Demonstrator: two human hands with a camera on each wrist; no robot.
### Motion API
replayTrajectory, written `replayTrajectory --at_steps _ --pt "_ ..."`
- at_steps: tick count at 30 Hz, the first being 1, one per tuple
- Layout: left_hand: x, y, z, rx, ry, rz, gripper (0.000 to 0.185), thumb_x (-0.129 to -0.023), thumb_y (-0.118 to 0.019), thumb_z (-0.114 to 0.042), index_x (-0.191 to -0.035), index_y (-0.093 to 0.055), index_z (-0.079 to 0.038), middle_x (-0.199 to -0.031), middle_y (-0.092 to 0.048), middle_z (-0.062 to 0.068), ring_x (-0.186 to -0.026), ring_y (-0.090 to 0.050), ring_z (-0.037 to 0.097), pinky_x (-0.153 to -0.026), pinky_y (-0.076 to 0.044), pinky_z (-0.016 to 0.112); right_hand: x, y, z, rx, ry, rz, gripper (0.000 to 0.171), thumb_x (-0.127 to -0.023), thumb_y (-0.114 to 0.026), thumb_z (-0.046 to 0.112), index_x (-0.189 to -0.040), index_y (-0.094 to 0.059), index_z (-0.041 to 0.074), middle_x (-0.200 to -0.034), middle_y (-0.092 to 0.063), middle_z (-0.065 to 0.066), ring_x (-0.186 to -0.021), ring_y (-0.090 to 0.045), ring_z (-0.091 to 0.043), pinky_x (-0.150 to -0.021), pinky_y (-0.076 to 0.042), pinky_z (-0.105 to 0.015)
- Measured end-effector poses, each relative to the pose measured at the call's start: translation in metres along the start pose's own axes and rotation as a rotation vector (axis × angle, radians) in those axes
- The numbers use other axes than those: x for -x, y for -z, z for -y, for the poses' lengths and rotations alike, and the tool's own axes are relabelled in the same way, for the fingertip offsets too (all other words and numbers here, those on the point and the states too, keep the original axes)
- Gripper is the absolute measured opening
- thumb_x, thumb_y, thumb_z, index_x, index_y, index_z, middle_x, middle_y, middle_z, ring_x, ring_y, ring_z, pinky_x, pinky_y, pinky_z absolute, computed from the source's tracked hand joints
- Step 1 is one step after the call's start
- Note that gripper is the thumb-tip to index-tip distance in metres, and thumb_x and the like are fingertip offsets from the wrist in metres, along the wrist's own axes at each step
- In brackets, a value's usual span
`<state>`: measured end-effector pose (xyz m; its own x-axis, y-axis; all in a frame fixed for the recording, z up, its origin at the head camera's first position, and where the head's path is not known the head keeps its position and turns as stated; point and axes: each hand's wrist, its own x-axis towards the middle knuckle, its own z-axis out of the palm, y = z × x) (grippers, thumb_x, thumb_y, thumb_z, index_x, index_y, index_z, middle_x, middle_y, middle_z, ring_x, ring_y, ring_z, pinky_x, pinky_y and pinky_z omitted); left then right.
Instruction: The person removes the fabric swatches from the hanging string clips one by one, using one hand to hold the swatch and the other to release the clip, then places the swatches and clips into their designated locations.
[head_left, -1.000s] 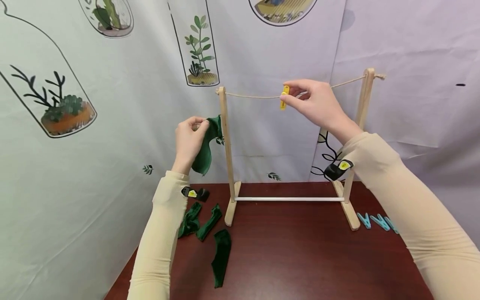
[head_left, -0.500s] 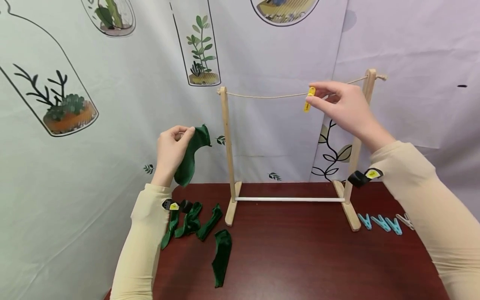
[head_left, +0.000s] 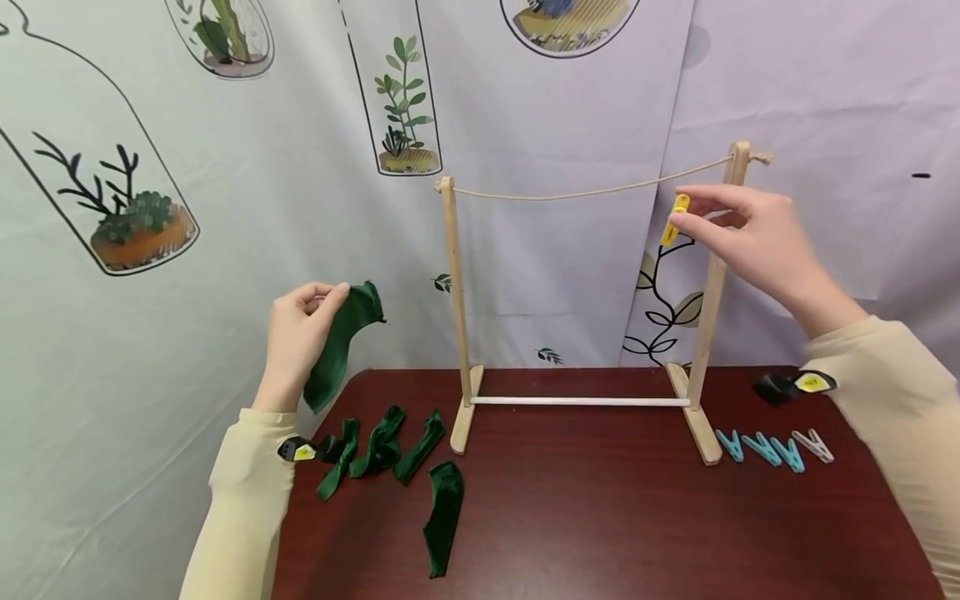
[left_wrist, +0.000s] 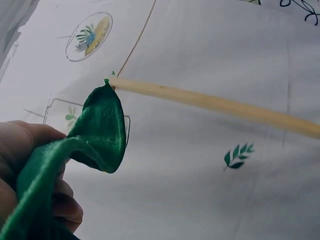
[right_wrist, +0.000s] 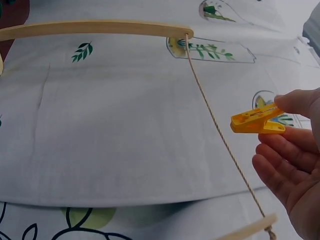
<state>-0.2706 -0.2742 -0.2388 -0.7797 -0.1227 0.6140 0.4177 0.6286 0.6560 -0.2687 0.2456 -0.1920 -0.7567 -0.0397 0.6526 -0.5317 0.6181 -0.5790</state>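
Observation:
My left hand (head_left: 296, 346) pinches a dark green velvety sock (head_left: 330, 354) by its upper edge, left of the wooden rack and above the table. The sock hangs slanting down, and its wide end (left_wrist: 102, 130) shows in the left wrist view. Between thumb and fingers of my right hand (head_left: 757, 237) is a yellow clothespin (head_left: 674, 221), in front of the rack's right post. The right wrist view has the clothespin (right_wrist: 257, 120) apart from the cord (right_wrist: 220, 130), its handles between thumb and fingertips. No sock or clothespin hangs on the cord (head_left: 555, 197).
Several green socks (head_left: 444, 517) lie on the dark red table (head_left: 600, 517) at left. Blue clothespins (head_left: 761, 448) and a whitish one (head_left: 813, 446) lie right of the rack's foot. The rack's white bar (head_left: 577, 402) runs low between the posts. A printed curtain (head_left: 555, 275) hangs behind.
My left hand has moved left and down from the left post with the sock. The right hand has carried the yellow clothespin right and down, away from the middle of the cord.

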Motion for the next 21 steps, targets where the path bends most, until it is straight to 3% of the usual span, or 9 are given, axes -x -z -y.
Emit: replayTrajectory --at_steps 7,15,21 --pt "0.016 0.016 0.015 -0.015 0.032 0.039 0.044 -0.098 -0.064 -0.047 -0.103 -0.072 -0.004 -0.056 -0.056 0.002 -0.041 -0.033 0.016 -0.041 -0.029 0.031 0.024 0.016 -0.018 -0.045 -0.068 -0.001 0.040 -0.093 -0.074 0.027 -0.132 -0.069 0.024 -0.101 -0.067 0.025 -0.082 -0.064 0.007 -0.072 -0.043 -0.008" --pt "0.034 0.026 0.028 -0.052 0.024 0.065 0.041 -0.098 -0.064 -0.046 -0.099 -0.073 -0.006 -0.055 -0.054 0.005 -0.042 -0.034 0.017 -0.044 -0.031 0.033 0.051 0.030 -0.035 -0.012 -0.144 0.000 0.041 -0.093 -0.075 0.027 -0.133 -0.068 0.023 -0.100 -0.067 0.030 -0.079 -0.063 0.010 -0.067 -0.043 -0.009" --pt "0.049 0.031 0.035 -0.076 0.023 0.124 0.035 -0.100 -0.063 -0.042 -0.104 -0.073 -0.009 -0.056 -0.051 0.005 -0.042 -0.030 0.016 -0.045 -0.030 0.034 0.067 0.035 -0.049 0.014 -0.170 -0.008 0.041 -0.094 -0.074 0.028 -0.135 -0.067 0.025 -0.102 -0.065 0.028 -0.079 -0.062 0.011 -0.065 -0.044 -0.008"
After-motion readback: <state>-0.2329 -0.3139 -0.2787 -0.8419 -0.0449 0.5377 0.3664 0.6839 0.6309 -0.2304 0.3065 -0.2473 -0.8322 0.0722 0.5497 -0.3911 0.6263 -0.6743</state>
